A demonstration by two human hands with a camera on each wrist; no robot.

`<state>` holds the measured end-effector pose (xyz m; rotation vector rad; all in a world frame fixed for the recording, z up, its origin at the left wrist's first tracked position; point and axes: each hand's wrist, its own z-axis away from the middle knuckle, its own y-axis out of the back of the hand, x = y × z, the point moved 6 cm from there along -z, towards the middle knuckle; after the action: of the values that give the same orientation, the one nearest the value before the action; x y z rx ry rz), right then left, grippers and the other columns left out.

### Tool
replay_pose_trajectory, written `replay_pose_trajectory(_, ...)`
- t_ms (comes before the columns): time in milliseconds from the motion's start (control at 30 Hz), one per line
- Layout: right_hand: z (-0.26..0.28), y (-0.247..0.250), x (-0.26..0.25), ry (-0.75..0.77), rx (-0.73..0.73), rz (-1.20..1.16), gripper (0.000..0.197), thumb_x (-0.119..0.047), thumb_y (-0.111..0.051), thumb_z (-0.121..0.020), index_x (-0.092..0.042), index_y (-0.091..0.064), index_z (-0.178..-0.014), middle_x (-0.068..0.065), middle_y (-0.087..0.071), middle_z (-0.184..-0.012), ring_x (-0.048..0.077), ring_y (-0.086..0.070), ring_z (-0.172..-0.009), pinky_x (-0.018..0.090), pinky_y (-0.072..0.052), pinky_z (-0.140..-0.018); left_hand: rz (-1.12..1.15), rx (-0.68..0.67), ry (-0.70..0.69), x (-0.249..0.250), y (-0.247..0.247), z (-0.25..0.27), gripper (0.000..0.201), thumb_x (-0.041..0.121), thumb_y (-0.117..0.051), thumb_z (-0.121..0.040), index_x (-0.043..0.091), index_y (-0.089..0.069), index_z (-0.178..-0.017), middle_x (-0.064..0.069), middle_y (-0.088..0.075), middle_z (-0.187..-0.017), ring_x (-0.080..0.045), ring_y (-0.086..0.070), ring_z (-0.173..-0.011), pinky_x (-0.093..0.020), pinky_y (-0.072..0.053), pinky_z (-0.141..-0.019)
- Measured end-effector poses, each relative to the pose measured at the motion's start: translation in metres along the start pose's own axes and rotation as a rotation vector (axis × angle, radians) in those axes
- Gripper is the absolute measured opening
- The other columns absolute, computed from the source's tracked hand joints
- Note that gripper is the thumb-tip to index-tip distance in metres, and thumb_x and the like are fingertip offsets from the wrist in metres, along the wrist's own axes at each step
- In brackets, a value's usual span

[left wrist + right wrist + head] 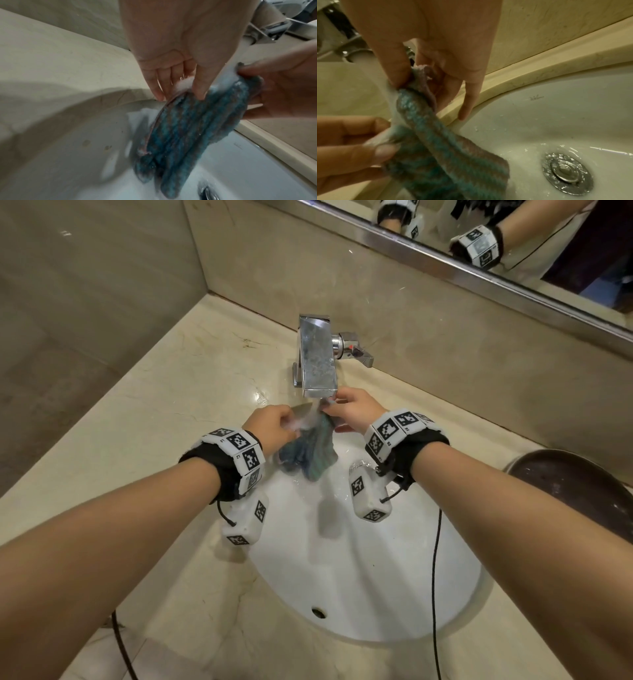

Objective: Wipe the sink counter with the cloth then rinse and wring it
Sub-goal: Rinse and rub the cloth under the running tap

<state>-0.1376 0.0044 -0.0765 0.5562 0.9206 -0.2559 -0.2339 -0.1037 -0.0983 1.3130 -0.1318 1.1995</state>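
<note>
A wet teal striped cloth [308, 453] hangs over the white sink basin [370, 577] under the chrome faucet [317, 361]. Water runs from the spout onto its top. My left hand [291, 429] pinches the cloth's left edge between thumb and fingers. In the left wrist view this left hand [178, 94] holds the cloth [188, 128] while water foams over it. My right hand [334, 404] pinches the top corner just below the spout. The right wrist view has the right hand [412, 78] gripping the cloth [445, 142] beside the stream [382, 83].
The beige marble counter [164, 412] surrounds the basin, with a backsplash and a mirror [513, 251] behind. The faucet lever [356, 350] juts to the right. A dark round bowl [575, 491] sits at the right edge. The metal drain [565, 174] is wet. Black cables [435, 577] hang from my wrists.
</note>
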Motion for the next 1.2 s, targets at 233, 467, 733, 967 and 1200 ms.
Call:
replay_pose_trajectory(233,0.003,-0.013,-0.016,0.031,-0.071,-0.107,0.030,0.000,-0.062,-0.083,0.003,-0.061,-0.113,0.001,-0.061,-0.079,0.009,-0.058,-0.067,0.013,-0.049,-0.049,0.104,-0.005,-0.060,0.018,0.002,-0.002,0.035,0.013,-0.071,-0.076,0.006,-0.061,-0.109,-0.010,-0.066,-0.104,-0.024,-0.061,-0.094,-0.031,-0.049,-0.084)
replay_pose_trajectory(467,0.000,-0.006,0.000,-0.061,-0.127,0.026,0.040,-0.007,-0.070,-0.078,0.000,-0.058,-0.116,0.012,-0.063,-0.099,0.024,-0.062,-0.092,0.035,-0.054,-0.085,0.131,-0.006,-0.129,0.030,0.006,0.000,0.025,0.015,-0.064,-0.083,0.002,-0.068,-0.104,-0.014,-0.066,-0.092,-0.026,-0.059,-0.087,-0.026,-0.047,-0.075)
replay_pose_trajectory(733,0.007,-0.002,0.019,-0.144,-0.228,0.302,0.015,-0.014,-0.067,-0.083,-0.016,-0.064,-0.097,-0.003,-0.061,-0.084,0.008,-0.052,-0.075,0.018,-0.037,-0.063,0.304,-0.032,-0.114,0.025,0.006,-0.002,0.021,0.002,-0.059,-0.084,0.000,-0.067,-0.103,-0.023,-0.068,-0.105,-0.037,-0.063,-0.102,-0.050,-0.049,-0.093)
replay_pose_trajectory(967,0.001,0.005,0.026,-0.166,-0.055,0.204,0.025,-0.004,-0.054,-0.089,-0.015,-0.044,-0.070,0.007,-0.056,-0.087,0.018,-0.054,-0.080,0.009,-0.039,-0.039,0.428,-0.084,-0.068,0.020,0.002,-0.001,0.023,-0.002,-0.050,-0.089,-0.003,-0.061,-0.109,-0.016,-0.064,-0.101,-0.029,-0.060,-0.099,-0.047,-0.049,-0.095)
replay_pose_trajectory(1200,-0.004,0.005,0.009,-0.025,-0.010,0.083,0.022,-0.006,-0.060,-0.085,-0.019,-0.050,-0.071,-0.001,-0.052,-0.073,0.011,-0.048,-0.064,0.017,-0.040,-0.053,0.256,-0.154,-0.059,0.006,-0.005,0.001,0.019,0.015,-0.070,-0.079,0.008,-0.067,-0.097,-0.003,-0.065,-0.084,-0.014,-0.058,-0.077,-0.026,-0.048,-0.076)
